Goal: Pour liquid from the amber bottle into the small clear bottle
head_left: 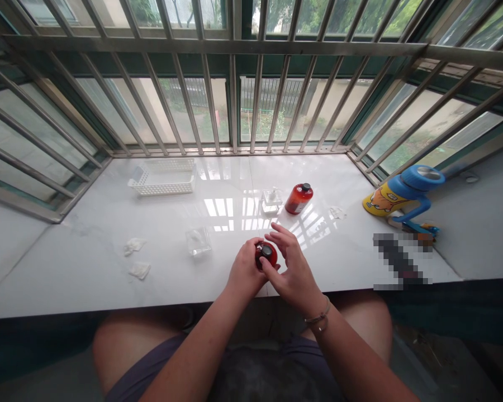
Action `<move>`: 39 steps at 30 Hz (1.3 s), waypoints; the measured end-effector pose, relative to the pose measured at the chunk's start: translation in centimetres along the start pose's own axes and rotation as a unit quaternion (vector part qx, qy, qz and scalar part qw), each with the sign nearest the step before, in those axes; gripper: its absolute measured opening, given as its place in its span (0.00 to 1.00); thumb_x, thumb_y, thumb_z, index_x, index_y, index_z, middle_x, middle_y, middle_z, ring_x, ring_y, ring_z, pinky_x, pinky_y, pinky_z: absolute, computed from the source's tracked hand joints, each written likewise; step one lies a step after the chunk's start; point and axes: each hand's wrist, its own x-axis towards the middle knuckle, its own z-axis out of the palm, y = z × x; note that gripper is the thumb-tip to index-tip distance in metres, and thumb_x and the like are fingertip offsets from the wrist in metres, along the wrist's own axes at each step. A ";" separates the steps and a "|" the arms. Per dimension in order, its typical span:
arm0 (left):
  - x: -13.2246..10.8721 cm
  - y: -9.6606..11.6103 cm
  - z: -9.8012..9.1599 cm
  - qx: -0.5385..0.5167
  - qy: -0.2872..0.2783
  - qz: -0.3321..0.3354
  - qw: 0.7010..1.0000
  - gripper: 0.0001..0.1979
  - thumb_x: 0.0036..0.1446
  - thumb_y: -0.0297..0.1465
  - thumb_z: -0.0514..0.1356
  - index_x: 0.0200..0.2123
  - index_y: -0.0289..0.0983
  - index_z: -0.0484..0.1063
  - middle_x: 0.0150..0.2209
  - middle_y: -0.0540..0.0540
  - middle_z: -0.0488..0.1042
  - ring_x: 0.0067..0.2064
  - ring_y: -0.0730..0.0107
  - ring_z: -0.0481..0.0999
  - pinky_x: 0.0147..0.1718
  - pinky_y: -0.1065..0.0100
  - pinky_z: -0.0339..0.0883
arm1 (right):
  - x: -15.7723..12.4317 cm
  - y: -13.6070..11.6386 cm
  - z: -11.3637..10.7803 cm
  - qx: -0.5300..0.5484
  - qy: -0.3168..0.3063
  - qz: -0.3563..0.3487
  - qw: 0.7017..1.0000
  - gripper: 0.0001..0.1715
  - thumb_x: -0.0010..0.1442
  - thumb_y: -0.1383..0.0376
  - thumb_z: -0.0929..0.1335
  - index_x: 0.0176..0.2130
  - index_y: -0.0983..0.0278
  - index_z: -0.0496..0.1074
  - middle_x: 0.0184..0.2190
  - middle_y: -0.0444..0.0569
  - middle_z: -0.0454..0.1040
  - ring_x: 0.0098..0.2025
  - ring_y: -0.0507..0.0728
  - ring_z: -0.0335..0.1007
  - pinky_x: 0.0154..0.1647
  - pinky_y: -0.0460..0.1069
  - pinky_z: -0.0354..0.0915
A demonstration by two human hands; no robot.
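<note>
— At the near edge of the white tabletop (109, 279), what is the item in hand?

— A small red bottle (260, 259) with a black cap (267, 252). It is held just above the tabletop's front edge, with the cap towards the camera.

— State of the hands?

— The left hand (245, 272) is wrapped around the bottle body from the left, fingers closed on it. The right hand (291, 269) comes in from the right. Its thumb and forefinger pinch the cap, and the other fingers are spread loosely above it. A thin bracelet (318, 319) sits on the right wrist.

— Items nearest the bottle?

— A small clear container (198, 241) stands to the left, near the left hand but apart from it. Further back is a clear glass bottle (271, 200). A larger red bottle (298, 199), black-capped and tilted, is just beside it on the right.

— Loose material?

— Three crumpled tissues. Two (134, 245) (140, 270) lie at the left, close together, and one (337, 213) lies to the right of the larger red bottle.

— Outer positions?

— A white perforated basket (163, 176) stands at the far left, near the window. A blue and yellow drinking bottle (402, 192) lies on its side at the right edge, well apart from the hands. In front of it is a blurred object (402, 262) that cannot be identified. Metal window bars (235, 111) enclose the tabletop on its far and side edges.
</note>
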 end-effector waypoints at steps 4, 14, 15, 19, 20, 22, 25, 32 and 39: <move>0.0 -0.1 0.0 0.000 0.005 0.008 1.000 0.36 0.50 0.33 0.77 0.60 0.43 0.67 0.53 0.44 0.80 0.54 0.52 0.81 0.54 0.52 0.75 | -0.1 0.7 -0.2 -0.015 0.036 0.025 0.999 0.36 0.65 0.64 0.77 0.66 0.52 0.63 0.63 0.56 0.67 0.53 0.62 0.78 0.63 0.67 0.76; 0.0 -0.3 0.1 0.010 0.011 0.008 1.000 0.36 0.50 0.33 0.78 0.60 0.44 0.67 0.54 0.44 0.79 0.53 0.53 0.81 0.55 0.51 0.75 | 0.4 0.0 -1.2 -0.065 0.017 0.017 0.998 0.31 0.63 0.61 0.78 0.61 0.55 0.69 0.59 0.56 0.71 0.63 0.67 0.72 0.65 0.66 0.73; 0.0 -0.3 0.1 0.010 0.009 0.007 1.000 0.36 0.50 0.33 0.78 0.60 0.43 0.67 0.54 0.44 0.79 0.53 0.53 0.81 0.55 0.51 0.76 | 0.4 -0.1 -1.1 -0.092 0.021 0.015 0.995 0.28 0.62 0.60 0.79 0.57 0.56 0.71 0.56 0.55 0.73 0.62 0.68 0.72 0.64 0.66 0.73; 0.0 -0.2 0.0 0.006 0.001 0.007 1.000 0.36 0.48 0.31 0.78 0.59 0.44 0.68 0.52 0.45 0.79 0.53 0.53 0.82 0.53 0.52 0.77 | 0.5 0.1 -1.1 -0.139 0.023 0.035 0.989 0.16 0.61 0.59 0.80 0.45 0.58 0.75 0.52 0.55 0.75 0.58 0.68 0.75 0.61 0.65 0.73; 0.0 -0.2 0.0 0.004 -0.001 0.008 1.000 0.36 0.48 0.31 0.78 0.58 0.44 0.68 0.52 0.45 0.80 0.53 0.53 0.82 0.53 0.52 0.77 | 0.5 0.1 -1.1 -0.138 0.020 0.039 0.989 0.14 0.62 0.60 0.79 0.44 0.58 0.76 0.52 0.55 0.75 0.58 0.68 0.75 0.61 0.64 0.73; 0.0 -0.2 0.0 -0.004 -0.001 0.005 1.000 0.35 0.48 0.32 0.77 0.58 0.44 0.68 0.52 0.45 0.80 0.52 0.52 0.83 0.52 0.52 0.77 | 0.4 0.0 -1.3 -0.126 0.006 0.041 0.991 0.12 0.64 0.61 0.77 0.46 0.58 0.77 0.54 0.55 0.74 0.59 0.67 0.75 0.62 0.63 0.73; 0.1 -0.3 0.2 -0.009 0.005 -0.004 1.000 0.35 0.50 0.33 0.77 0.59 0.44 0.68 0.53 0.43 0.80 0.52 0.52 0.83 0.52 0.51 0.77 | 0.3 -0.4 -1.5 -0.098 -0.033 0.039 0.994 0.15 0.67 0.65 0.73 0.54 0.57 0.77 0.60 0.55 0.71 0.60 0.64 0.74 0.64 0.61 0.72; 0.0 0.0 0.1 0.014 0.010 0.002 1.000 0.34 0.52 0.34 0.76 0.59 0.43 0.68 0.55 0.41 0.79 0.55 0.49 0.81 0.55 0.48 0.76 | 0.6 -0.5 -0.7 -0.133 0.010 0.041 0.990 0.16 0.62 0.59 0.79 0.47 0.58 0.76 0.56 0.57 0.74 0.62 0.69 0.73 0.64 0.67 0.72; 0.0 0.1 0.0 0.010 0.011 0.004 1.000 0.34 0.50 0.32 0.76 0.59 0.44 0.67 0.53 0.43 0.79 0.53 0.50 0.81 0.54 0.49 0.77 | 1.0 -0.6 -1.3 -0.102 -0.013 0.022 0.994 0.10 0.67 0.62 0.75 0.49 0.55 0.78 0.58 0.54 0.74 0.57 0.65 0.77 0.60 0.63 0.76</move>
